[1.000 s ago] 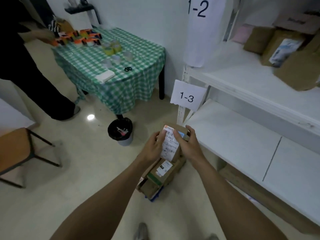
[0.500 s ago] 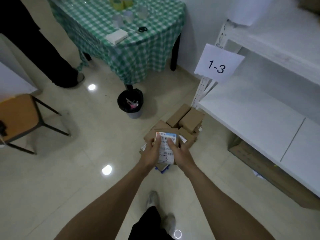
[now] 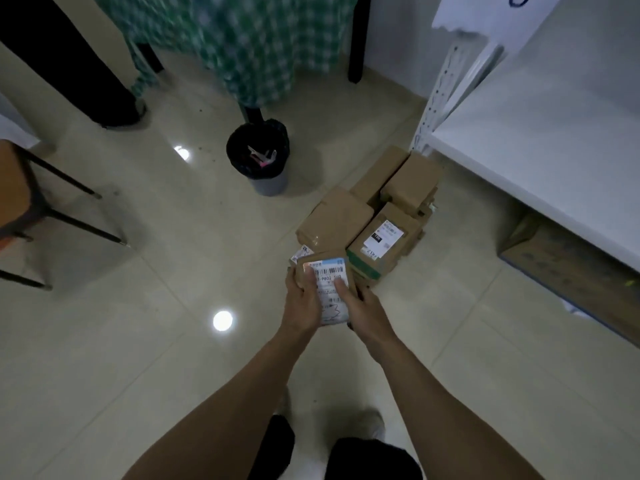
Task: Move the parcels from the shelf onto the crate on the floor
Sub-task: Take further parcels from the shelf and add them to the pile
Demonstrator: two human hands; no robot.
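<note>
Left grip (image 3: 301, 303): curled round the 9 o'clock edge of the small parcel (image 3: 327, 299), thumb laid flat on the label (image 3: 329, 271).
Right grip (image 3: 360, 303): curled round the 3 o'clock edge, thumb likewise on the label, holding nothing else.
Parcel's place: low over the floor (image 3: 138, 341), at the 6 o'clock end of the pile of parcels (image 3: 367, 216), overlapping its near corner; touching or just clear, cannot tell.
Crate: presumably beneath that pile, but hidden and so not confirmed.
Shelf (image 3: 519, 133): off at 2 o'clock, well apart from the held parcel.
Weight: probably light, judging by the small size and the easy thumbs-on-top hold.
Stiffness: cardboard, likely firm enough to keep shape under side pressure, with corners apt to dent if dropped.
Surface: brown card under a glossy printed label, so likely a little slick under the thumbs and grippier on bare card.
Best hold: along the two long edges, fingers beneath and thumbs on top.
Facing: label side up toward the camera, barcode end at 12 o'clock, toward the pile.
Long axis: roughly 12 to 6 o'clock, leaning slightly toward 11 to 5.
Setting down: best laid flat on a level parcel top, to avoid sliding off the uneven stack.
Nearby: black bin (image 3: 258, 157) at 11 o'clock of the pile, cardboard box (image 3: 568, 258) under the shelf at 3 o'clock.
</note>
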